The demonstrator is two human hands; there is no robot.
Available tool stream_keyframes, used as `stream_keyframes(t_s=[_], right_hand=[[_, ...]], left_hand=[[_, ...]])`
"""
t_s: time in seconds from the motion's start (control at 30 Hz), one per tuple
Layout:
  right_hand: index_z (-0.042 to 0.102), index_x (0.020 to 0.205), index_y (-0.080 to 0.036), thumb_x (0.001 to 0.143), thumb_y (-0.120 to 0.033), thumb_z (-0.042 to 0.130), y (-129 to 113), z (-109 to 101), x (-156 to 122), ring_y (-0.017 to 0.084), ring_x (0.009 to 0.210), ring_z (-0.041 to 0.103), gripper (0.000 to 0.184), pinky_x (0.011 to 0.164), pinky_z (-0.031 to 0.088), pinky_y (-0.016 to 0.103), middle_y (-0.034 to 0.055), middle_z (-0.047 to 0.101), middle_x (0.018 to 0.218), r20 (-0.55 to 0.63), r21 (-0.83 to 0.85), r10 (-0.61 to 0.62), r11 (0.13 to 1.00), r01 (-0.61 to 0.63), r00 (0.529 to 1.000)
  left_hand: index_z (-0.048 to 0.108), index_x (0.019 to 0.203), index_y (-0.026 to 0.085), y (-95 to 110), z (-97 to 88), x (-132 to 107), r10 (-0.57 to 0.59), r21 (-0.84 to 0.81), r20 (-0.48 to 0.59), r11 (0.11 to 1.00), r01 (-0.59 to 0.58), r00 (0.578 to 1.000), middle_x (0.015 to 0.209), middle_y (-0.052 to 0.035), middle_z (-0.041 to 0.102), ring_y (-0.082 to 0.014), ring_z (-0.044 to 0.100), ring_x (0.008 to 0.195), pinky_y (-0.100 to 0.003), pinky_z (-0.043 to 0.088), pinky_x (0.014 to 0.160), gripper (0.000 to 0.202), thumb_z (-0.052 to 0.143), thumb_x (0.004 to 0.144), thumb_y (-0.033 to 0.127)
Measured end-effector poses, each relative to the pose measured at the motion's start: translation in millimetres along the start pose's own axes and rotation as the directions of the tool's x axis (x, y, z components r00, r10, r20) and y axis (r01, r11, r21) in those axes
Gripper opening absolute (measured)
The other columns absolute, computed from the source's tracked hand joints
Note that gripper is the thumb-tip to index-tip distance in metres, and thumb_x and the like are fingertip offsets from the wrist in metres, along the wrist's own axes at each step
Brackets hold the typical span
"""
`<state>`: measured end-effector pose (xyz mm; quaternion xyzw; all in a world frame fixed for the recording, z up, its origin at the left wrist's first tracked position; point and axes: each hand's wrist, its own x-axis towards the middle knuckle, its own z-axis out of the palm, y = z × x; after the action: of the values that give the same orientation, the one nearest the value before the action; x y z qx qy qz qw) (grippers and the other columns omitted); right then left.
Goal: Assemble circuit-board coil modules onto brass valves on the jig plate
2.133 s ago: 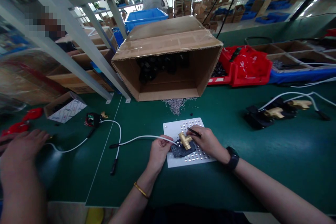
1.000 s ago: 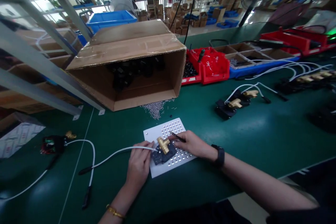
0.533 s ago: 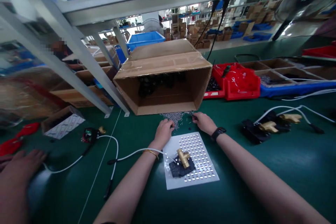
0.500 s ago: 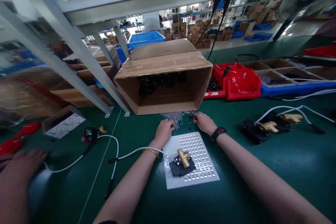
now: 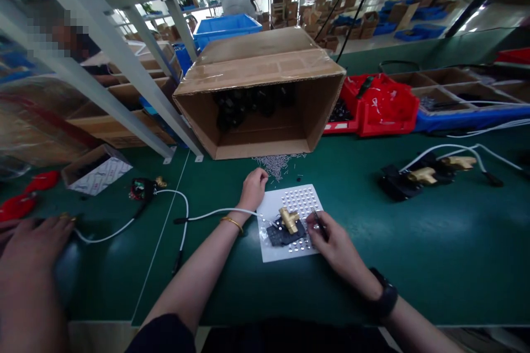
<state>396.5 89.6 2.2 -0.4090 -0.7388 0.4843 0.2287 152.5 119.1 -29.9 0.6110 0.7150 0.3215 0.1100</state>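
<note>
At a green workbench point(image 5: 447, 248), left hand point(image 5: 254, 187) bunched near small metal pins point(image 5: 274, 165), its hold unclear, brass-fitted black unit point(image 5: 276, 236) lying on a dotted white sheet point(image 5: 272, 254), right hand point(image 5: 334, 241) gripping a slim dark tool point(image 5: 320, 225) beside the unit.

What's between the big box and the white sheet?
In the head view, scattered metal bits and a small black piece lie between the box and sheet; the left hand is beside the bits.

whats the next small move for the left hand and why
Perhaps pinch one of the small metal pieces: the left hand is at their edge, while the right hand holds a dark tool by the black unit. Whether the left holds one is unclear.
</note>
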Motion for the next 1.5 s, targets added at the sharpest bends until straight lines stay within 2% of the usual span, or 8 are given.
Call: stream_keyframes(t_s=[0.13, 0.3, 0.67, 0.9, 1.0, 1.23, 1.37, 1.5], right_hand=[[0.050, 0.077, -0.019, 0.082, -0.023, 0.044, 5, 8, -4, 0.015, 0.056, 0.048, 0.008, 0.054, 0.038, 0.026, 0.0002, 0.050, 0.065, -0.054, -0.220, -0.114, 0.970, 0.100, 0.992], [0.050, 0.077, -0.019, 0.083, -0.015, 0.041, 6, 5, -6, 0.016, 0.065, 0.054, 0.012, 0.059, 0.042, 0.027, 0.0028, 0.055, 0.073, 0.009, -0.347, -0.276, 0.900, 0.262, 0.961], [0.062, 0.107, -0.019, 0.087, -0.017, 0.044, 27, 7, -33, 0.021, 0.103, 0.059, 0.028, 0.088, 0.050, 0.036, 0.0093, 0.062, 0.113, -0.036, -0.301, -0.347, 0.898, 0.321, 0.937], [0.025, 0.140, -0.024, 0.072, -0.016, 0.065, 5, -9, 0, 0.024, 0.125, 0.039, 0.079, 0.104, 0.035, 0.041, 0.0073, 0.037, 0.140, 0.211, -0.289, -0.196, 0.924, 0.252, 0.958], [0.035, 0.134, -0.024, 0.070, -0.013, 0.065, -5, -3, 13, 0.024, 0.118, 0.047, 0.071, 0.098, 0.040, 0.039, 0.0077, 0.047, 0.133, 0.284, -0.292, -0.162, 0.924, 0.246, 0.945], [0.036, 0.130, -0.024, 0.073, -0.014, 0.061, 2, 14, -2, 0.025, 0.116, 0.049, 0.063, 0.095, 0.041, 0.040, 0.0078, 0.049, 0.131, 0.153, -0.336, -0.112, 0.929, 0.158, 0.982], [0.038, 0.127, -0.024, 0.072, -0.017, 0.063, 0, 21, -7, 0.026, 0.113, 0.051, 0.061, 0.092, 0.043, 0.041, 0.0079, 0.051, 0.129, 0.065, -0.363, -0.079, 0.927, 0.097, 0.995], [0.038, 0.128, -0.023, 0.072, -0.018, 0.064, -5, 23, -9, 0.027, 0.111, 0.053, 0.062, 0.089, 0.045, 0.041, 0.0084, 0.051, 0.128, 0.033, -0.370, -0.064, 0.926, 0.072, 0.997]], left_hand=[[0.051, 0.100, 0.019, -3, -1.2, -4, -0.043, 0.008, -0.018, 0.999, 0.044, 0.999, 0.075, 0.0009, 0.057, -0.0121, 0.055, 0.070, -0.024, 0.043, 0.068, 0.020, 0.052, 0.081, 0.014], [0.055, 0.084, 0.019, 2, -2.5, -2, -0.049, 0.050, 0.017, 0.998, 0.049, 0.999, 0.075, 0.0008, 0.058, -0.0122, 0.055, 0.070, -0.024, 0.043, 0.067, 0.007, 0.057, 0.078, 0.017], [0.054, 0.071, 0.018, 8, 8.3, 13, -0.084, 0.137, 0.099, 0.988, 0.070, 0.991, 0.077, -0.0038, 0.058, -0.0179, 0.056, 0.077, -0.029, 0.042, 0.070, 0.010, 0.055, 0.078, 0.011], [0.050, 0.096, 0.019, 7, -5.8, -3, -0.103, 0.109, 0.024, 0.989, 0.100, 0.994, 0.087, -0.0045, 0.057, -0.0176, 0.055, 0.083, -0.030, 0.042, 0.076, 0.017, 0.051, 0.081, 0.011], [0.054, 0.083, 0.020, 5, -9.4, -3, -0.084, 0.080, 0.056, 0.994, 0.080, 0.995, 0.080, -0.0016, 0.057, -0.0169, 0.054, 0.079, -0.029, 0.042, 0.075, 0.014, 0.058, 0.076, 0.009], [0.055, 0.070, 0.014, 6, 0.0, 10, -0.126, -0.080, 0.032, 0.989, 0.128, 0.992, 0.078, -0.0008, 0.057, -0.0144, 0.054, 0.078, -0.032, 0.044, 0.076, 0.009, 0.059, 0.078, 0.014], [0.058, 0.088, 0.011, 10, -6.6, -19, -0.244, -0.252, -0.062, 0.942, 0.221, 0.968, 0.078, -0.0009, 0.058, -0.0121, 0.056, 0.075, -0.029, 0.046, 0.072, 0.013, 0.047, 0.085, 0.018], [0.058, 0.096, 0.009, 18, -25.4, -90, -0.406, -0.441, -0.108, 0.838, 0.322, 0.908, 0.071, -0.0029, 0.062, -0.0107, 0.057, 0.057, -0.024, 0.048, 0.055, 0.024, 0.043, 0.086, 0.024]])
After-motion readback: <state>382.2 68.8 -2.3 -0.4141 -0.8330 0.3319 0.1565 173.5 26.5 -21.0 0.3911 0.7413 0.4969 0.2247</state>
